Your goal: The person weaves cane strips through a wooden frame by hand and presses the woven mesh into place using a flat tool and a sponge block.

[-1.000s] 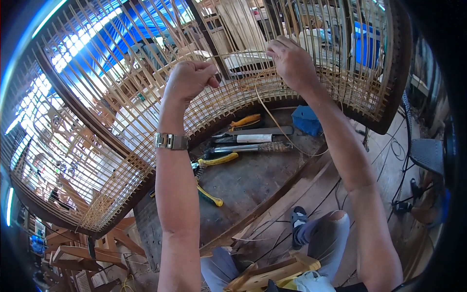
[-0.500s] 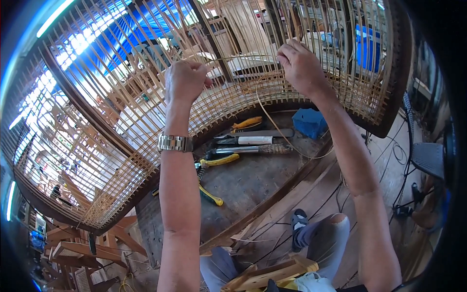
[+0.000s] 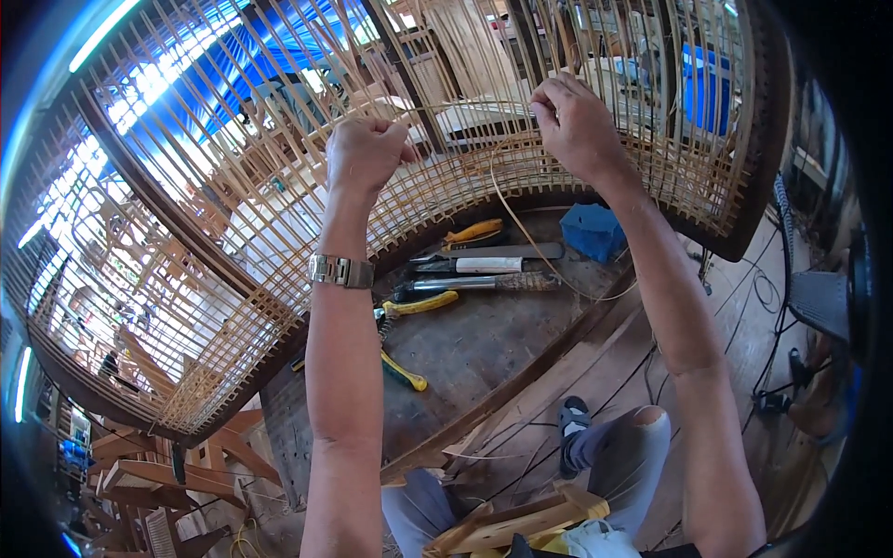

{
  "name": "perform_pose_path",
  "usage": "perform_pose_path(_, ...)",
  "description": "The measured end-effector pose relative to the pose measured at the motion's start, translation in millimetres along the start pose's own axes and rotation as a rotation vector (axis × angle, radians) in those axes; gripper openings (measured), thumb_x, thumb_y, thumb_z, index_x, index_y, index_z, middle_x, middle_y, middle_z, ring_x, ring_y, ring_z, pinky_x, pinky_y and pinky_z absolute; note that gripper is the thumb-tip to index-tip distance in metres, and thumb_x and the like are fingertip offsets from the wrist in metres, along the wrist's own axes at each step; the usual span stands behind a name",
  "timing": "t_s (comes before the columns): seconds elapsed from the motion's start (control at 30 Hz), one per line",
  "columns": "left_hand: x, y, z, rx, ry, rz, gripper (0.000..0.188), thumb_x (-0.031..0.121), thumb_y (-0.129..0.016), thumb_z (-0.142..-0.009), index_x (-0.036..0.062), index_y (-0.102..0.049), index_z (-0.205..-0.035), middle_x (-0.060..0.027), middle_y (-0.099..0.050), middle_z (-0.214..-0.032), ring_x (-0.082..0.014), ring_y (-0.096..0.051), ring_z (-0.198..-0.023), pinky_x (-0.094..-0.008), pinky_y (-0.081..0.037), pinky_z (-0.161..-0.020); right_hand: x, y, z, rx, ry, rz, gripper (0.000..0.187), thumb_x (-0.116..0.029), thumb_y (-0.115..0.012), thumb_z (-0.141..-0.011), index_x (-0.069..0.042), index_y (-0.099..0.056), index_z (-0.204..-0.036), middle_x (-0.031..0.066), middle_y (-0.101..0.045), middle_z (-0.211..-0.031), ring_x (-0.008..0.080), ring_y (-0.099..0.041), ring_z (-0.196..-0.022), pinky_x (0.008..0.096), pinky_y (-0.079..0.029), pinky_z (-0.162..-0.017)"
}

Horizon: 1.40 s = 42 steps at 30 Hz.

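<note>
- Pale cane: a strand (image 3: pixel 474 102) runs across the upright rods (image 3: pixel 566 46) between my two hands, above the weave (image 3: pixel 446 191) that follows the frame's (image 3: pixel 749 223) lower edge.
- My left hand (image 3: pixel 361 156) is curled closed and my right hand (image 3: pixel 577 128) is pinched; both seem to grip the strand, though the fingers hide exactly where.
- I judge the strand could kink or split if I bent it too sharply round a rod.
- Pulling harder with one hand could bow a rod and leave the spacing uneven.
- A loose loop (image 3: pixel 595 298) hangs over the bench (image 3: pixel 484 344); the tools (image 3: pixel 490 266) lying under it could snag it if I tugged.
- My watch (image 3: pixel 341 272) is near the weave, so its band might catch.
</note>
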<state>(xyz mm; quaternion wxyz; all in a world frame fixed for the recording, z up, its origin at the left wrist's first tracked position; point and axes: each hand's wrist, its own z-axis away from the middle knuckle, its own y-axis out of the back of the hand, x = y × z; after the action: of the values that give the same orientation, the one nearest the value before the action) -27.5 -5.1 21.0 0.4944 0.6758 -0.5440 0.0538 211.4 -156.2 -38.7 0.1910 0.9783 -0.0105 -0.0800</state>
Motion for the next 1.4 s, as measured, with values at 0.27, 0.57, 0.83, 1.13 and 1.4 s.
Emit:
perform_pose_path(0.27,-16.5,14.4,-5.1,-0.166,0.011,0.323,0.025,0.026,-0.077,-0.094,0.0013,-0.08,-0.093,-0.0029,-0.074,-0.07,-0.0052,-0.06,-0.06,-0.0237,-0.047,-0.058,-3.2,-9.4,-3.2,0.056,0.01,0.103,0.01,-0.013,-0.068,-0.098,-0.004,-0.067,-0.102,0.0116,-0.066,-0.1,0.031,-0.067,-0.099,0.0466,-0.055,-0.091)
perform_pose_path(0.57,-7.6,33.0,-0.4,-0.04,-0.034,-0.049,0.032,0.039,-0.077,-0.095,0.0083,-0.084,-0.102,0.0015,-0.073,-0.063,-0.006,-0.064,-0.056,-0.0269,-0.054,-0.063,-14.0,-20.0,2.3,0.086,-0.106,0.07,0.013,-0.019,-0.067,-0.1,-0.009,-0.075,-0.106,0.0071,-0.067,-0.106,0.0295,-0.067,-0.1,0.0465,-0.051,-0.093)
perform_pose_path(0.83,-7.5,5.1,-3.1,0.273,-0.124,-0.237,0.021,0.028,-0.07,-0.093,0.0143,-0.086,-0.091,-0.0018,-0.076,-0.067,-0.0137,-0.074,-0.065,-0.0328,-0.059,-0.071,-19.7,-15.5,2.7,-0.024,-0.244,0.044,0.012,-0.015,-0.067,-0.099,-0.01,-0.072,-0.108,0.0074,-0.068,-0.107,0.0304,-0.069,-0.1,0.0496,-0.053,-0.092)
perform_pose_path(1.13,-5.1,10.3,-7.6,0.285,-0.135,-0.15,0.029,0.028,-0.069,-0.092,0.008,-0.083,-0.107,-0.0021,-0.078,-0.07,-0.0084,-0.071,-0.062,-0.0295,-0.058,-0.069,-19.3,-32.9,4.5,0.057,-0.21,-0.184,0.012,-0.013,-0.069,-0.098,-0.004,-0.073,-0.105,0.0112,-0.069,-0.103,0.0332,-0.071,-0.089,0.0454,-0.058,-0.08)
perform_pose_path(1.4,-8.8,-0.5,-3.8,0.37,-0.262,-0.075,0.027,0.029,-0.069,-0.095,0.0088,-0.082,-0.11,-0.0094,-0.078,-0.075,-0.015,-0.073,-0.063,-0.0358,-0.057,-0.068,-21.3,-28.3,3.3,0.064,-0.235,-0.129,0.014,-0.017,-0.072,-0.097,-0.004,-0.072,-0.101,0.0124,-0.069,-0.103,0.0336,-0.071,-0.09,0.0464,-0.057,-0.079)
